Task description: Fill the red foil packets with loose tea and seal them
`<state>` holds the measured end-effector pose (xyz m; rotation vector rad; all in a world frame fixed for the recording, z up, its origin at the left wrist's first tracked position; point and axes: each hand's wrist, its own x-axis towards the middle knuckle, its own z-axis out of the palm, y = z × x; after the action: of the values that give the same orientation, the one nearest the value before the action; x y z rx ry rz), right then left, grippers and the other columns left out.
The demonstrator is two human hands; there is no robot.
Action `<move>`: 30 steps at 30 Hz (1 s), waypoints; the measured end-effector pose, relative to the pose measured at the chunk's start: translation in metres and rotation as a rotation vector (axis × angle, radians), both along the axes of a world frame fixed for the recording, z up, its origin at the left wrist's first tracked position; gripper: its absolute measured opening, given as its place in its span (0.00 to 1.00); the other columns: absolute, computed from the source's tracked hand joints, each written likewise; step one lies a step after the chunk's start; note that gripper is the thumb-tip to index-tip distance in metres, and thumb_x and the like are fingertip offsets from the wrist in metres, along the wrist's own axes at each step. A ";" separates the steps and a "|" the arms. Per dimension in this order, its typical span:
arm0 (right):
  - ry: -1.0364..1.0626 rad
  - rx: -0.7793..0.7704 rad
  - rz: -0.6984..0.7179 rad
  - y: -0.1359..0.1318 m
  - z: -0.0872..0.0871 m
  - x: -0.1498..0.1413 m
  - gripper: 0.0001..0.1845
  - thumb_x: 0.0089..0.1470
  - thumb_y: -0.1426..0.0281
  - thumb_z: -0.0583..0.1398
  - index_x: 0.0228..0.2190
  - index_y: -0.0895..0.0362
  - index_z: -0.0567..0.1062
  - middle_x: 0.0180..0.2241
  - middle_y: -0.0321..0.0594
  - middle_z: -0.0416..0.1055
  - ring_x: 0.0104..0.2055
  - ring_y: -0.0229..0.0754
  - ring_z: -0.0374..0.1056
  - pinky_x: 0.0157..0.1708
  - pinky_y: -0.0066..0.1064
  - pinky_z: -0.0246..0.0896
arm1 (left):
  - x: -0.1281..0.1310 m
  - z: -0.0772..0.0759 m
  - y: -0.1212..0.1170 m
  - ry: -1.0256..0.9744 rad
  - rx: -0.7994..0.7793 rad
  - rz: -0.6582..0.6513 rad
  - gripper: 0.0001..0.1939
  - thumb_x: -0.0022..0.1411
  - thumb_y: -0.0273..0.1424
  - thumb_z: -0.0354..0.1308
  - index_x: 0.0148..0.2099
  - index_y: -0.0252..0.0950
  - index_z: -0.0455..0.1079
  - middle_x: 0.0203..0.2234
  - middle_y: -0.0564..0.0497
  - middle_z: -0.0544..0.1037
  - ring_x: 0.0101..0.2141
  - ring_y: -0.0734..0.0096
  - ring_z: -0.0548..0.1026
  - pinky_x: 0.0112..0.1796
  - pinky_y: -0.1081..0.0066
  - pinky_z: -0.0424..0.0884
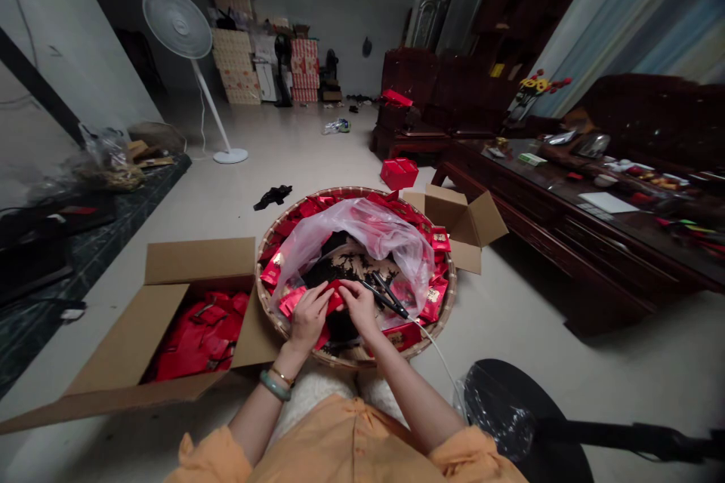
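Observation:
Both of my hands meet over the near side of a round woven basket (448, 309). Between the fingertips of my left hand (309, 315) and my right hand (361, 305) is a small red packet (335, 296), pinched from both sides. Under them, an open clear plastic bag (362, 220) holds dark, leaf-like dried pieces (340, 260). A black hair-straightener-like tool (390, 296) with a white cord lies open just right of my right hand. Red packets with gold print (436, 296) ring the bag inside the basket.
An open cardboard box (121, 336) full of red packets stands left of the basket. Another open box (465, 215) and a red carton (399, 173) lie beyond it. A dark wooden table (526, 215) runs along the right. A black round stand base (544, 385) sits near right.

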<state>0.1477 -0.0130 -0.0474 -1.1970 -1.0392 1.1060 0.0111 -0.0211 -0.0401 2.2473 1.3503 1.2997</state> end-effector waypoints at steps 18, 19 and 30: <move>-0.014 0.006 -0.024 0.002 0.000 0.004 0.15 0.47 0.61 0.59 0.32 0.58 0.76 0.31 0.40 0.73 0.17 0.33 0.64 0.15 0.25 0.61 | 0.003 0.002 0.002 -0.032 0.025 -0.005 0.14 0.63 0.27 0.49 0.49 0.36 0.71 0.42 0.46 0.77 0.42 0.67 0.76 0.45 0.64 0.73; -0.015 0.007 -0.031 0.002 0.000 0.004 0.15 0.46 0.60 0.59 0.32 0.58 0.76 0.31 0.40 0.73 0.17 0.33 0.65 0.15 0.26 0.62 | 0.003 0.002 0.002 -0.023 0.037 -0.002 0.14 0.63 0.27 0.49 0.48 0.36 0.71 0.42 0.46 0.78 0.41 0.67 0.76 0.44 0.64 0.73; -0.023 -0.051 -0.064 0.001 -0.005 0.001 0.18 0.45 0.57 0.59 0.31 0.60 0.75 0.29 0.41 0.73 0.17 0.34 0.64 0.15 0.27 0.62 | 0.003 0.000 0.006 0.079 0.228 0.020 0.12 0.62 0.26 0.52 0.46 0.35 0.72 0.38 0.45 0.79 0.37 0.66 0.78 0.39 0.66 0.75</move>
<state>0.1488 -0.0124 -0.0523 -1.2781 -0.9880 1.0766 0.0138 -0.0154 -0.0403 2.4648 1.3117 1.4520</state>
